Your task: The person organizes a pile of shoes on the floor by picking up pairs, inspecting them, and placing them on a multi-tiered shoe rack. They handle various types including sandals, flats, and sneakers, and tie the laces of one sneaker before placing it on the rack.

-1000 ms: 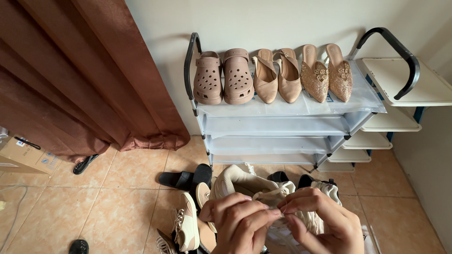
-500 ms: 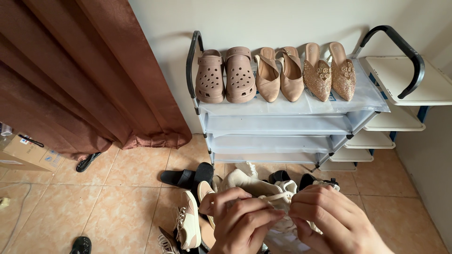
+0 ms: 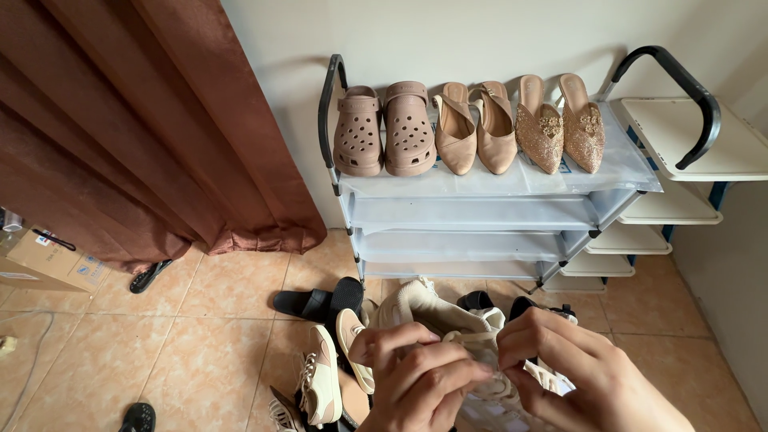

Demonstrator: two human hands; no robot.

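Cream sneaker (image 3: 436, 316): soft matt cloth upper, woven laces. Clogs (image 3: 382, 132): smooth matt moulded plastic. Mules (image 3: 560, 124): rough glittery finish. Shoe rack (image 3: 480, 212): translucent plastic shelves, black metal frame. Floor (image 3: 216, 320): glossy ceramic tile. Curtain (image 3: 144, 136): brown cloth.

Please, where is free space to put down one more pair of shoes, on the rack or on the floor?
The three lower tiers of the shoe rack lie bare. The floor tiles between curtain and shoe pile are open. The top tier is crowded: clogs, beige heels, glitter mules.

Cream sneaker (image 3: 424, 308); pink clogs (image 3: 382, 130); gold glitter mules (image 3: 560, 122); brown curtain (image 3: 136, 128); black slides (image 3: 316, 302).
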